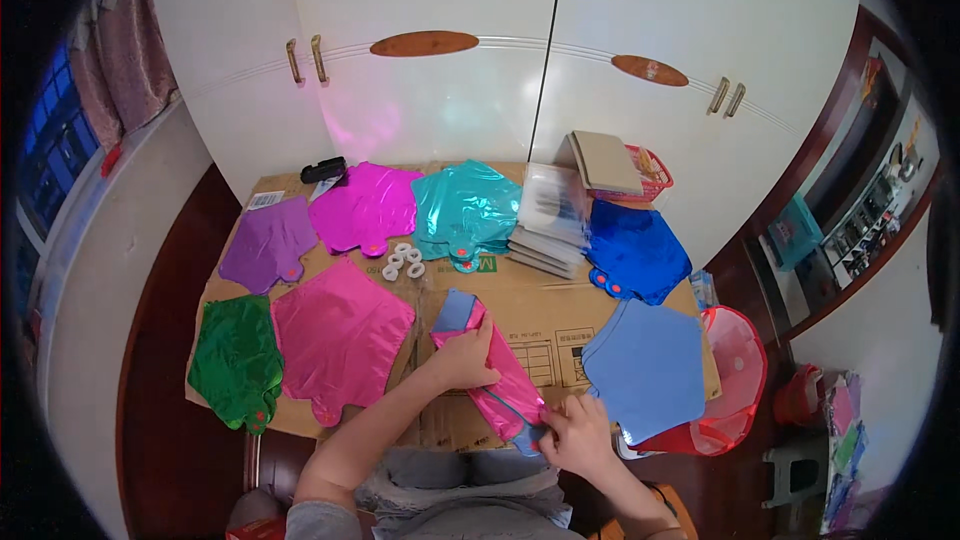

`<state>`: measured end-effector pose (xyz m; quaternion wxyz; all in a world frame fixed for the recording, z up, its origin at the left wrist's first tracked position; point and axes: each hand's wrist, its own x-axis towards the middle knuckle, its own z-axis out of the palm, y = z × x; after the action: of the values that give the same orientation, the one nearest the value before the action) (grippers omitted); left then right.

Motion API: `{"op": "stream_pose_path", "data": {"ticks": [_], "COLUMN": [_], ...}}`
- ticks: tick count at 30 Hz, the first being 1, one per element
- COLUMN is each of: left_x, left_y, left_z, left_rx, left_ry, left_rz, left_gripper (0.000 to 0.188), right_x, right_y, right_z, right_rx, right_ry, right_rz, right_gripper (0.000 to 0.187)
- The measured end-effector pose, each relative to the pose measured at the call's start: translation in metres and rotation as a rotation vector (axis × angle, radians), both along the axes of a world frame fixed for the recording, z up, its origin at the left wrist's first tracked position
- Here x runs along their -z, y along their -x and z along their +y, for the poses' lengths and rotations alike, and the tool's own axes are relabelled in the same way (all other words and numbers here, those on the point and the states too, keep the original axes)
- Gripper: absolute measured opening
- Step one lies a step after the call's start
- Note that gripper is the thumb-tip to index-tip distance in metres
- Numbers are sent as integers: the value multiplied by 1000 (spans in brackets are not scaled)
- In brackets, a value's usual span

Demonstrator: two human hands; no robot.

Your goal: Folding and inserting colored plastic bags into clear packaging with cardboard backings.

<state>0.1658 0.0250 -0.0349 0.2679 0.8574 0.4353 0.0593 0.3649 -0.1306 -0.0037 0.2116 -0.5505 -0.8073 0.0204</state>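
Observation:
A long folded strip of shiny pink and blue foil balloon (512,368) lies slantwise near the front of the cardboard. Across its upper part my left hand (468,352) is closed, gripping the strip. My right hand (578,432) pinches the lower right end, where a bit of blue foil shows. Left of my left forearm a flat pink foil balloon (340,335) is spread out, with a green one (233,355) beside it. To the right of my hands lies a flat light-blue foil balloon (648,368).
Purple (265,242), magenta (365,208), teal (465,205) and dark-blue (640,248) foil balloons line the back. Among them sit small white rolls (403,261), clear plastic packets (550,210), a cardboard box (603,162) and a black object (323,170). A red bin (748,365) stands at right.

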Motion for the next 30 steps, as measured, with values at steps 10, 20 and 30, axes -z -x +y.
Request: {"op": "stream_pose_path", "data": {"ticks": [10,20,30], "left_x": [9,16,7], "left_y": [5,7,-12], "left_z": [3,-20,-28], "left_rx": [6,98,-42], "left_ry": [-5,-271,-400], "left_rz": [-91,-177,188], "left_gripper": [98,49,46], "right_x": [42,37,34], "right_y": [26,7,7], "right_z": [66,51,50], "right_rx": [-171,-204,-195], "right_ry": [-160,-155,-121], "right_rz": [-232,-191,-211], "right_gripper": [42,40,43]}}
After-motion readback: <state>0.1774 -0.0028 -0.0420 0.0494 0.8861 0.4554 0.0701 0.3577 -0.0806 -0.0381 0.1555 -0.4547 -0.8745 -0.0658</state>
